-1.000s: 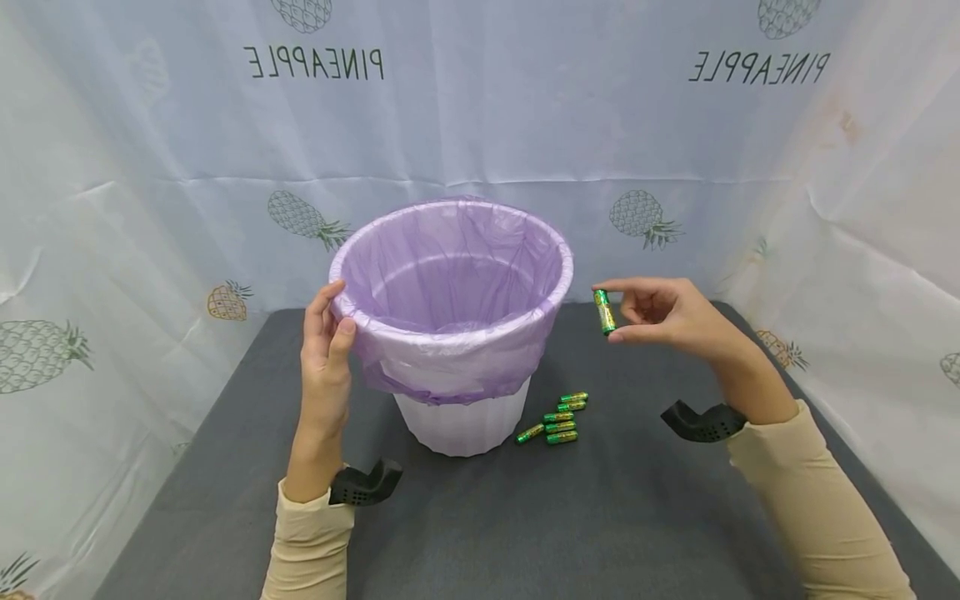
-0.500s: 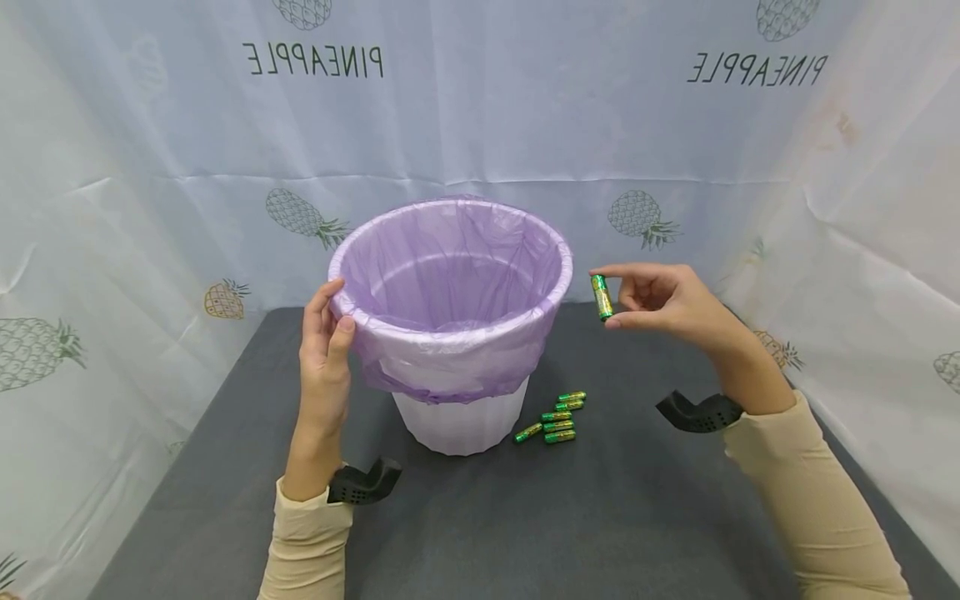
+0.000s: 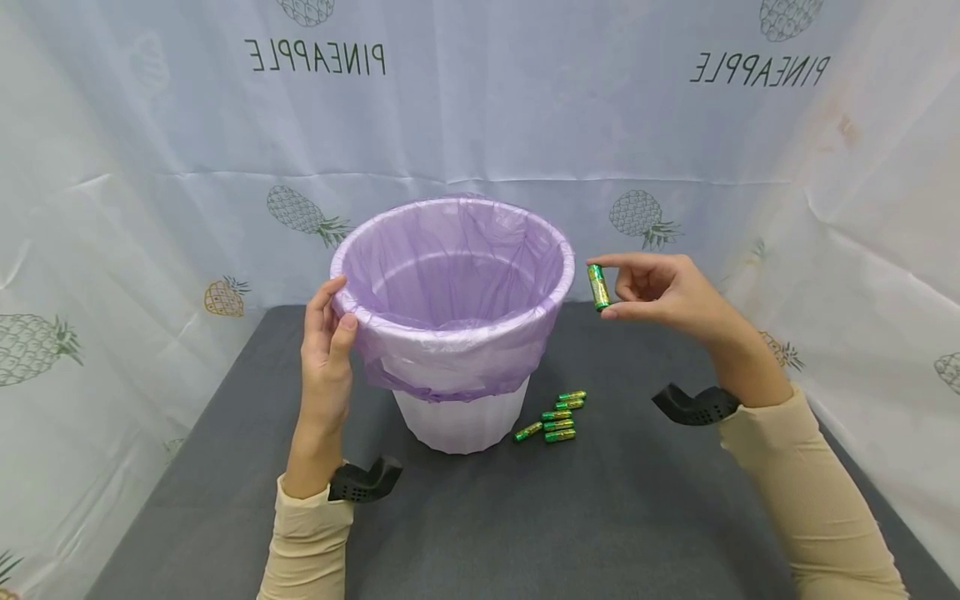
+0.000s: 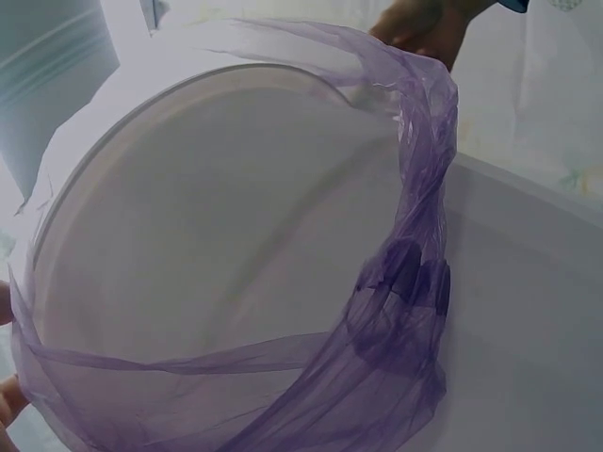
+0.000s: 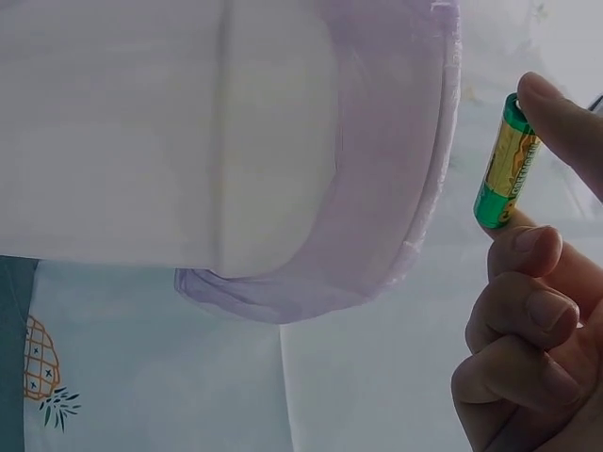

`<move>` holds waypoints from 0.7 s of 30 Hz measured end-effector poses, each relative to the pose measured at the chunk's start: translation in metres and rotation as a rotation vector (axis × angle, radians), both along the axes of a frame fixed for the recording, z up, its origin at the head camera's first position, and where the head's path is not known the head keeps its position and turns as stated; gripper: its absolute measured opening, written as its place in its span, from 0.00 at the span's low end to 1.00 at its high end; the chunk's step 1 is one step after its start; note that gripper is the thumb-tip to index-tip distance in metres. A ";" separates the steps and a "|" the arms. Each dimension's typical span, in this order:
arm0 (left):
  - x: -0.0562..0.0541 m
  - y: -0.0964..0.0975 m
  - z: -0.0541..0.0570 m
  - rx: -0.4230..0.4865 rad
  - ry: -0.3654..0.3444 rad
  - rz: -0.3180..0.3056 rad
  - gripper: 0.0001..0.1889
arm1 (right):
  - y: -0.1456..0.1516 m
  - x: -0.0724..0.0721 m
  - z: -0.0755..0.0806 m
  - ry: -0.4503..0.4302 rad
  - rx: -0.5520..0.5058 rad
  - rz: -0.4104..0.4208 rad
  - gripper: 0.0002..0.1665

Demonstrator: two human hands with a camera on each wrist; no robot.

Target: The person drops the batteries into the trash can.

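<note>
A white trash can (image 3: 459, 425), lined with a translucent purple bag (image 3: 450, 287), stands upright on the dark table. The bag folds down over the outside of the rim. My left hand (image 3: 326, 358) holds the left side of the rim, thumb toward me; its fingertips just show at the left wrist view's edge. To the right of the can, at about rim height, my right hand (image 3: 667, 292) pinches a green and gold battery (image 3: 598, 287) by its two ends, between thumb and index finger. The right wrist view shows this battery (image 5: 506, 165) apart from the can.
Several more green batteries (image 3: 557, 415) lie on the grey-black tabletop (image 3: 525, 517), close to the can's base on the right. Behind and at both sides hangs a white curtain (image 3: 480, 100) printed with pineapples. Each wrist wears a black camera mount (image 3: 366, 481).
My right hand has risen with the battery, drifting slightly left toward the can's rim. The left hand, the can and the loose batteries stay where they were.
</note>
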State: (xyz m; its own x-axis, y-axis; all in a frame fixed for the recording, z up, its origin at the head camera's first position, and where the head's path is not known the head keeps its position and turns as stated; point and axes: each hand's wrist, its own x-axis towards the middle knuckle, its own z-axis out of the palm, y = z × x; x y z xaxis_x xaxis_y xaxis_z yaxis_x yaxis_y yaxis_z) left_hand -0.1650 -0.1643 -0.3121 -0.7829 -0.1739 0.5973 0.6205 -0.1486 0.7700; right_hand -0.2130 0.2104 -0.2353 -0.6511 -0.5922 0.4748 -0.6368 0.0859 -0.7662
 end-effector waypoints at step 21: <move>0.002 0.000 0.002 -0.007 -0.002 -0.014 0.22 | -0.025 -0.006 0.014 0.021 0.130 -0.192 0.28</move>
